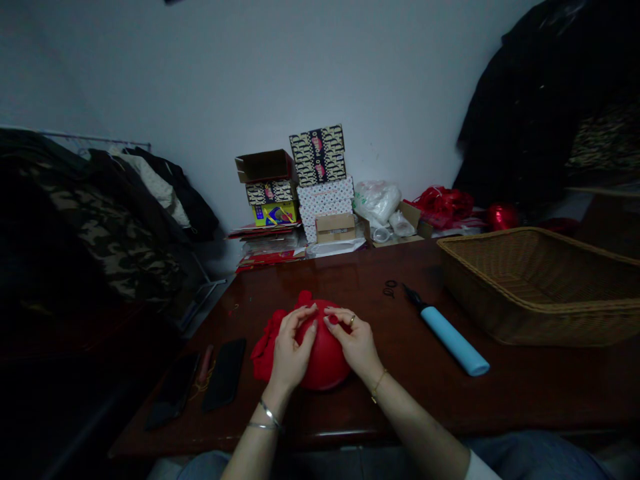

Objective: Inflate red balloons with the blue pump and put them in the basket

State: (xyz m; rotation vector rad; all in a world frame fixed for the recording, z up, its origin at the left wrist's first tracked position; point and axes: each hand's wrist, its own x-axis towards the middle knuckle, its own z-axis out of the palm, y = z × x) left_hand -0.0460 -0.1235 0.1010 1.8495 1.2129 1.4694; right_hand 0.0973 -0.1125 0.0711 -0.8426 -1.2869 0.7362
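Observation:
A red inflated balloon [324, 363] rests on the dark wooden table [400, 373] in front of me. My left hand [291, 350] curls over its left side, fingers pinched at the top. On the right of the balloon, my right hand [354, 340] has its fingers pinched near the balloon's neck. A heap of flat red balloons [265, 340] lies just left of the hands, partly hidden by them.
A light blue hand pump [450, 337] lies right of the hands, before a wicker basket [537, 287]. Two dark phones [200, 380] sit at the left table edge. Stacked boxes [310, 187], bags and red items line the back wall. Clothes hang at left and right.

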